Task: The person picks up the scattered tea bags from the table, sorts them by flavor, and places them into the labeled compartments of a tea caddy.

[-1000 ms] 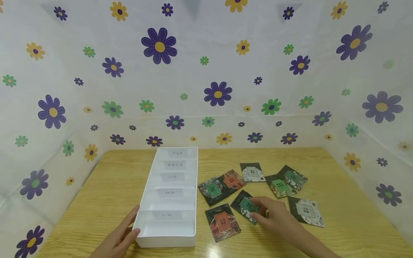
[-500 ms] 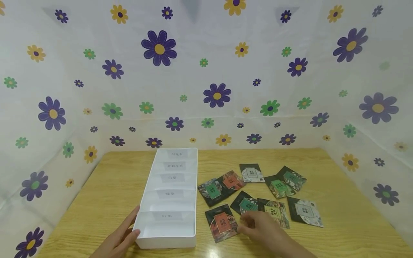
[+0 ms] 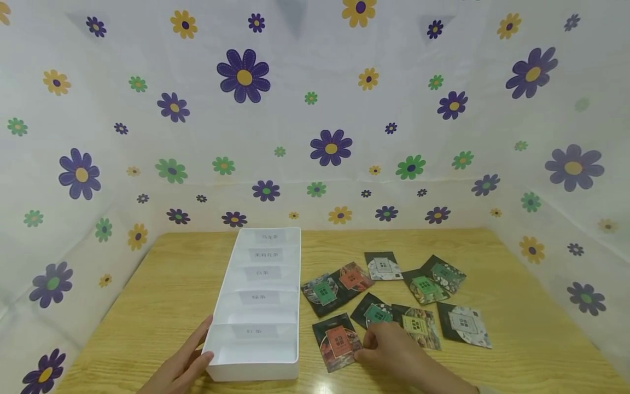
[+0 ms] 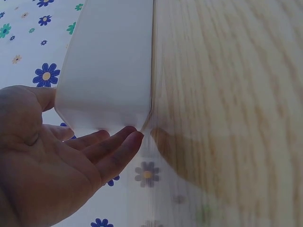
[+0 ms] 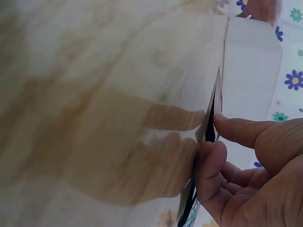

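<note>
A long white storage box (image 3: 253, 372) with labelled compartments lies lengthwise on the wooden table. My left hand (image 3: 183, 361) grips its near left corner; in the left wrist view, the fingertips (image 4: 128, 135) lie along the box's lower edge. Right of the box, my right hand (image 3: 394, 353) pinches the right edge of a dark packet with a red label (image 3: 337, 342). In the right wrist view the thumb (image 5: 232, 126) is on this packet (image 5: 213, 106), the curled index finger is at its edge, and the packet tips up slightly. A green-labelled packet (image 3: 370, 311) is partly hidden by that hand.
Other flat packets lie about the right half of the table (image 3: 531, 350): a yellow-labelled packet (image 3: 418, 324), a white packet (image 3: 465, 325), and several more farther back, some overlapping. A white flowered cloth (image 3: 275, 120) encloses the back and sides.
My right hand has let go of the green-labelled packet, which now lies flatter, and moved left and toward me to the red-labelled packet. My left hand stays on the box.
</note>
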Available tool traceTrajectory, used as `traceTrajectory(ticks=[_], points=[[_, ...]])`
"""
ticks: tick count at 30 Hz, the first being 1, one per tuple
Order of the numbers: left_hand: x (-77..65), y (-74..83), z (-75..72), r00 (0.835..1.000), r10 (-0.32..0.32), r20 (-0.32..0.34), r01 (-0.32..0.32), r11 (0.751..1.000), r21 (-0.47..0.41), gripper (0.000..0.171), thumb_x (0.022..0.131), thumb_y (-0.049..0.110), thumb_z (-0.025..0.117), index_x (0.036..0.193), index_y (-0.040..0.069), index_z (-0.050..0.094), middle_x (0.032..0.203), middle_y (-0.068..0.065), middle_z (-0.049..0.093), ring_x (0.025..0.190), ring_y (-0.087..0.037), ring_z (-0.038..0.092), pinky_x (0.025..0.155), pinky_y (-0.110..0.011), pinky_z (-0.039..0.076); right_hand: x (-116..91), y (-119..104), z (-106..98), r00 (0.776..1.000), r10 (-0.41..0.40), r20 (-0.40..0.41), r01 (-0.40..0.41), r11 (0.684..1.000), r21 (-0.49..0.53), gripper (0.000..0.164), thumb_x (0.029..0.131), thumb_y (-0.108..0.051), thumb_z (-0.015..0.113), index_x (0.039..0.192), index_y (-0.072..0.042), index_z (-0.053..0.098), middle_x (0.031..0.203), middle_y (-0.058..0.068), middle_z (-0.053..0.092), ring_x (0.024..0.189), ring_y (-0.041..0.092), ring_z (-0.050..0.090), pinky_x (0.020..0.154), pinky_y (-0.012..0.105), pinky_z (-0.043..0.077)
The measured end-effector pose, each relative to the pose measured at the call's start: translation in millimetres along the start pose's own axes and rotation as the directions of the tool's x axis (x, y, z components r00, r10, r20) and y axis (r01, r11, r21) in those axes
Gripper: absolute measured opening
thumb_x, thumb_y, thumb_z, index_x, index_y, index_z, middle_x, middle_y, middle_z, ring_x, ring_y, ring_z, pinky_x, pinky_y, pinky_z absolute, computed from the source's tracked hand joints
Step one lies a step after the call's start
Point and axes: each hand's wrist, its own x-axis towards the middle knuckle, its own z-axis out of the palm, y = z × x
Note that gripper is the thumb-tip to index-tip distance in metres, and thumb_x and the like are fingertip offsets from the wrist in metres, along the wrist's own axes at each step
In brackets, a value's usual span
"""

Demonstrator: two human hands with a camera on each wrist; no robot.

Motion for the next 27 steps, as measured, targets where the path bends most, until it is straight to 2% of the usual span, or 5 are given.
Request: traceTrajectory(ticks=[9,14,17,23,27], points=[[1.4,-5.0,-1.6,0.999,0.033,0.037,-0.032,0.999,-0.014,0.069,0.111,0.023,0.050,0.165,0.002,0.012,0.156,-0.040,0.031,0.122,-0.042,0.061,0.086,-0.020,0.052,-1.0,-2.8,2.7,1.000,0.000,-0.007,0.000,0.999,-0.042,0.029,0.088,-0.031,0.084,0.073,-0.013,0.066,0.068,-0.005,0.060,0.061,0.015,0.052,0.055,0.032,0.044],[1.7,-7.8,-1.5,0.998,0.052,0.028,-0.052,0.999,-0.002,0.069,0.111,0.022,0.050,0.165,0.001,0.013,0.155,-0.040,0.033,0.116,-0.028,0.066,0.085,-0.022,0.054,-0.6,-5.1,4.5,1.000,0.015,-0.011,-0.016,0.997,-0.082,0.028,0.088,-0.026,0.083,0.070,-0.015,0.064,0.067,-0.006,0.058,0.060,0.014,0.050,0.055,0.032,0.042],[2.0,-8.7,-0.4,0.999,0.041,0.019,-0.041,0.999,0.000,0.069,0.111,0.023,0.051,0.165,0.002,0.014,0.154,-0.040,0.035,0.115,-0.028,0.066,0.085,-0.022,0.054,-0.1,-4.6,5.1,1.000,0.008,-0.003,-0.008,0.997,-0.076,0.027,0.089,-0.022,0.083,0.071,-0.014,0.064,0.067,-0.006,0.058,0.060,0.014,0.050,0.055,0.031,0.041],[2.0,-7.5,1.6,0.999,0.030,0.009,-0.030,0.999,-0.023,0.069,0.111,0.023,0.051,0.165,0.002,0.014,0.154,-0.040,0.033,0.119,-0.042,0.063,0.085,-0.024,0.054,0.8,-0.6,3.2,0.998,-0.057,-0.003,0.057,0.996,0.073,0.018,0.093,-0.013,0.076,0.079,-0.010,0.064,0.070,-0.003,0.059,0.061,0.014,0.051,0.054,0.028,0.042],[3.4,-8.5,0.5,0.998,0.059,0.009,-0.059,0.998,-0.013,0.067,0.111,0.022,0.050,0.165,0.002,0.014,0.155,-0.040,0.033,0.120,-0.031,0.063,0.086,-0.024,0.054,4.6,1.2,-2.5,0.997,-0.072,-0.014,0.074,0.978,0.195,0.013,0.096,-0.008,0.071,0.087,-0.006,0.062,0.069,0.002,0.061,0.054,0.015,0.054,0.047,0.025,0.042]])
